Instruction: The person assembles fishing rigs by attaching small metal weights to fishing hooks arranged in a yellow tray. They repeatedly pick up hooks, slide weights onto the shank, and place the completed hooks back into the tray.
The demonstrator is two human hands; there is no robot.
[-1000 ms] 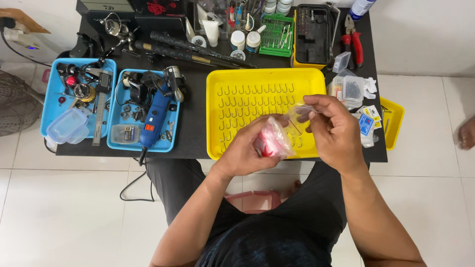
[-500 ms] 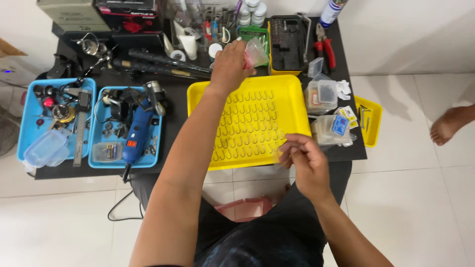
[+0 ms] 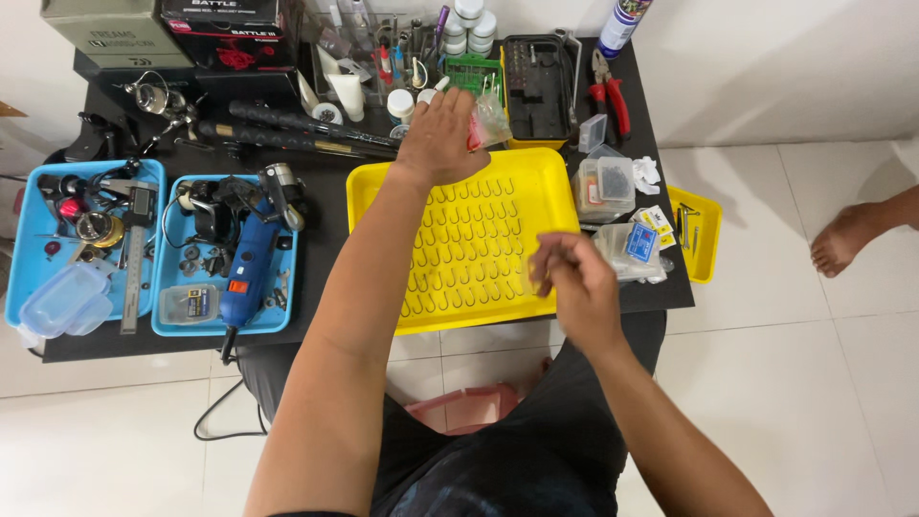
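Scanning left to right: light-blue plastic tray [image 3: 67,191] at far left holds small parts, a steel ruler and a clear lidded tub; second light-blue plastic tray [image 3: 182,321] beside it holds a blue handheld rotary tool [image 3: 247,273] and bits of a fishing reel. Both sit on the black work table [image 3: 325,206], neither near a hand. Left hand [image 3: 440,139] is stretched out over the far rim of the flat yellow plastic tray [image 3: 378,187], fingers curled round a small clear plastic packet with a red insert [image 3: 486,124]; grasp looks loose, packet hanging just past the tray edge, near the green bit holder and the black case at the back. Yellow tray floor is covered with rows of small metal fish hooks [image 3: 469,254], laid out neatly, well apart from the packet. Right hand [image 3: 572,282] hovers over the tray's near right corner, fingertips pinched together; cannot tell whether anything is between them, too small and blurred. Clear plastic boxes and small packets [image 3: 613,182] sit just right of the tray, red-handled pliers [image 3: 613,96] behind them. Judgement: step in hand is parking the packet at the back of the table while the right hand deals with hooks. Next move would need a clear spot among the clutter to drop it, and care not to sweep the hook rows on the way back.
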